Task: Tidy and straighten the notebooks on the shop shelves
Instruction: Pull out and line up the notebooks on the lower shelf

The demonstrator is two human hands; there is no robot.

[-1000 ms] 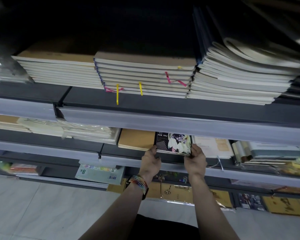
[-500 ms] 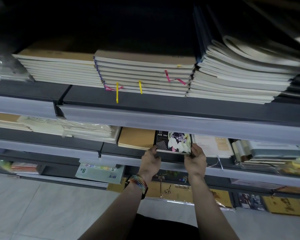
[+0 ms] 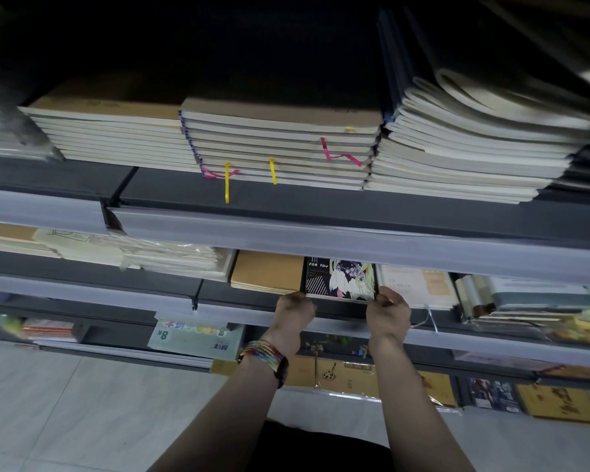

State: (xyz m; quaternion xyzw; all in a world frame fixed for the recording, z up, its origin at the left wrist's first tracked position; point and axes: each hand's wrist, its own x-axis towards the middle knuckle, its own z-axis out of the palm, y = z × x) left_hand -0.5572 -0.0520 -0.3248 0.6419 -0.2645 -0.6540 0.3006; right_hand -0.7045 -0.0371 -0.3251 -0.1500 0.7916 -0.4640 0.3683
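A dark illustrated notebook (image 3: 340, 280), its far end hidden under the upper shelf edge (image 3: 355, 241), is gripped at both near corners by left hand (image 3: 294, 314) and right hand (image 3: 388, 315); one kraft notebook (image 3: 267, 271) lies just left.

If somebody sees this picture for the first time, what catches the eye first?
Probably the left hand and right hand gripping the front corners of a dark illustrated notebook on the middle shelf. Next, the colourful bracelet on the left wrist, and the notebook stack with yellow and pink ribbons on the shelf above.
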